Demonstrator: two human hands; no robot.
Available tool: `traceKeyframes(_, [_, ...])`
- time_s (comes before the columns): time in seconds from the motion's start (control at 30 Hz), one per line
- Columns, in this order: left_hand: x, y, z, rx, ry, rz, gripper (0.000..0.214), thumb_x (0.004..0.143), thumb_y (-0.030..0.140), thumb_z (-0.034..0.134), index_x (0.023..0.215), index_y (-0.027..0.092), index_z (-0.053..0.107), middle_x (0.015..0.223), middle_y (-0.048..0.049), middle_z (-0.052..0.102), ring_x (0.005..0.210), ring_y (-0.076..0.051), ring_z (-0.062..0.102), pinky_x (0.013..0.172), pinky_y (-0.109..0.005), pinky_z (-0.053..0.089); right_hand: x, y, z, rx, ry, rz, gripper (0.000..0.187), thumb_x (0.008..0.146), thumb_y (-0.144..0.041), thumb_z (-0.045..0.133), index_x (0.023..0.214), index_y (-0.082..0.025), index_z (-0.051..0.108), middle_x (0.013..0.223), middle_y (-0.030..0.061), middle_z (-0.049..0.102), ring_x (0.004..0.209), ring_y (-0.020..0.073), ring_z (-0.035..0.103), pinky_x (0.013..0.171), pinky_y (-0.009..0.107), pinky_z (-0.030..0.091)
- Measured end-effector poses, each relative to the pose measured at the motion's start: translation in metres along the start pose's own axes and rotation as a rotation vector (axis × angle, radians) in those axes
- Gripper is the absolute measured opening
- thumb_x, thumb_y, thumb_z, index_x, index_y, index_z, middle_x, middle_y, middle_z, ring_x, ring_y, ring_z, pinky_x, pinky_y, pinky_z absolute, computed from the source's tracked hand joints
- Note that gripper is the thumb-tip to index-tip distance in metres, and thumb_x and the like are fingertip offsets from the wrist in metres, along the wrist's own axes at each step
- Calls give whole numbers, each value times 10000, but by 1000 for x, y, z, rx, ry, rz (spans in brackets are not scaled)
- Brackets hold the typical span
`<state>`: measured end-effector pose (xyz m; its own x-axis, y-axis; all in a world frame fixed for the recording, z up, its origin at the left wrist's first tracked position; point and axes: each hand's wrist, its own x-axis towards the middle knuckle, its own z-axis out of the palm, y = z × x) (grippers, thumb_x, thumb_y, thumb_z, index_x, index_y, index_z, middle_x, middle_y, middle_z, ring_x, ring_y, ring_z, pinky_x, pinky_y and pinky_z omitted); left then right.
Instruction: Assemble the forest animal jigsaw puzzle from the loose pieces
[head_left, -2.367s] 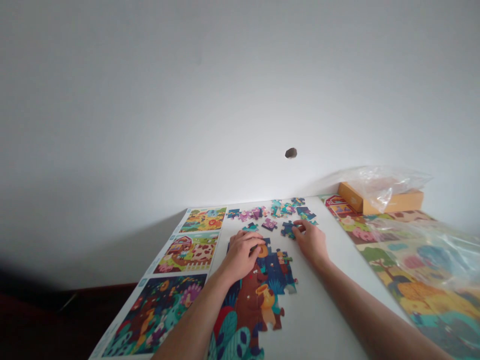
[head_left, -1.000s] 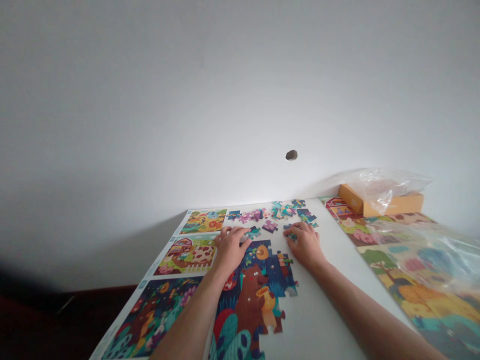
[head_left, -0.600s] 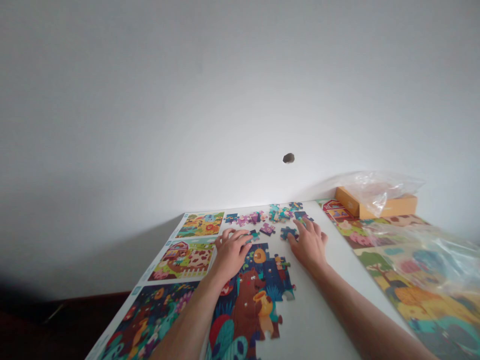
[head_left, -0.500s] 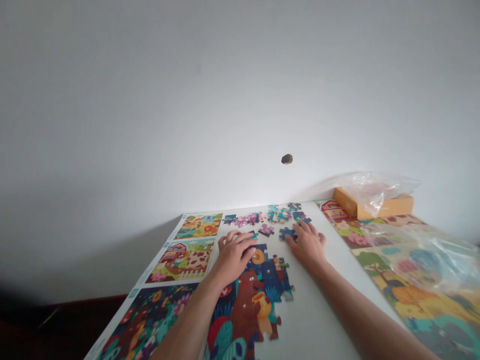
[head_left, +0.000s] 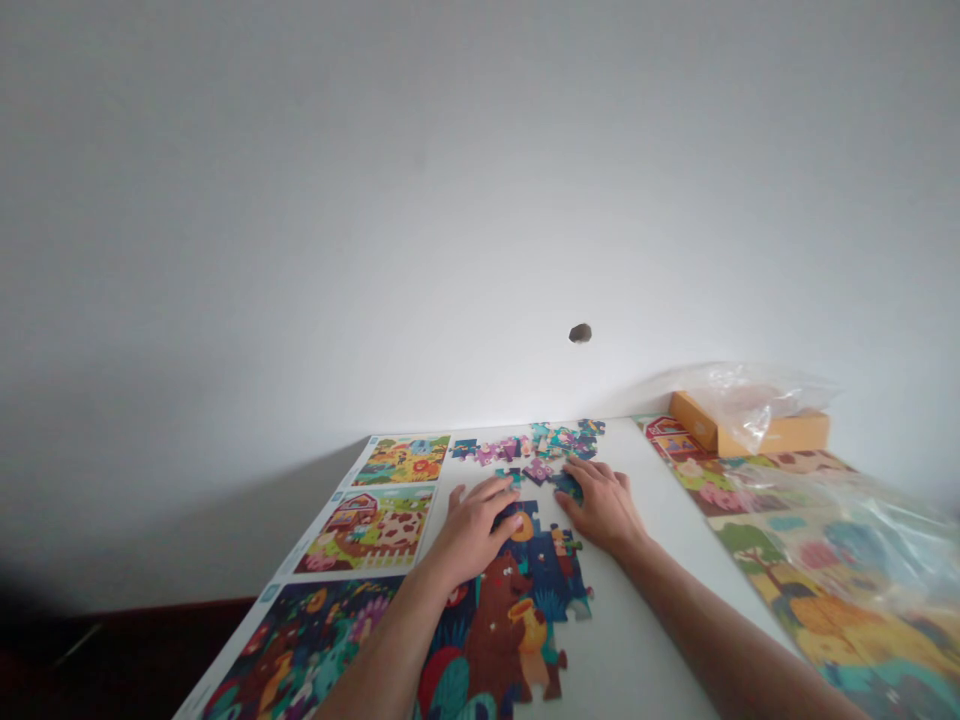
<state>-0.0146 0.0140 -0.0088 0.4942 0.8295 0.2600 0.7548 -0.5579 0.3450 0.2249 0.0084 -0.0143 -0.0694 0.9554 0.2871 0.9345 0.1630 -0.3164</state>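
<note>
A partly joined jigsaw puzzle, with a brown bear holding a honey pot on dark blue, lies on the white table. My left hand rests open over its upper left edge, thumb on the puzzle, fingers apart. A teal puzzle piece shows just beyond those fingertips. To the right, my right hand has thumb and forefinger around a dark blue puzzle piece, partly hidden by the fingers. A purple puzzle piece lies just left of the right fingertips.
Several loose pieces lie near the wall. On the left is a printed picture sheet. An orange box under clear plastic stands at the back right, beyond another colourful picture. The wall has a hole.
My right hand has moved left, and the dark blue piece with it, closer to the joined puzzle. My left hand stays at the puzzle's upper edge. The view has tilted up slightly.
</note>
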Motion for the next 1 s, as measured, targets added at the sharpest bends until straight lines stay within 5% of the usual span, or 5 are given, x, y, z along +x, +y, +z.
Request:
traceKeyframes(0.2, [0,-1,0,-6,-9,-15,338,928,405,504,1238,319,606,1422,-55,520,1321,-246,454,1135,-539,254,15,-5,1,-11,52,35,429,858,-559,559,1169,-276,642,1260,66,617,1122,275,496,947,446,333])
traceKeyframes(0.33, [0,-1,1,-9,-2,-16,333,928,405,501,1237,330,601,1423,-46,515,1324,-249,451,1135,-544,253,26,13,1,47,117,82,352,956,-462,419,1193,-308,630,1286,39,607,1177,242,484,955,426,350])
traceKeyframes(0.57, [-1,-2,3,5,6,-1,309,932,372,493,1217,338,608,1417,-30,519,1317,-242,454,1134,-538,259,36,43,5,-12,-46,211,525,984,-419,277,1495,-303,294,1516,34,377,1448,293,138,1084,615,152])
traceKeyframes(0.8, [-1,-7,7,24,11,-12,417,929,149,381,1232,330,603,1402,-28,531,1306,-217,461,1117,-534,284,37,45,5,-28,22,223,438,955,-308,341,1354,-266,514,1382,79,524,1275,282,399,1047,540,254])
traceKeyframes(1.0, [0,-7,7,31,20,-21,455,905,96,373,1214,330,612,1393,-23,541,1294,-217,474,1104,-541,295,36,45,4,-76,52,353,380,941,-317,380,1226,-296,630,1427,53,483,1337,318,308,1034,573,224])
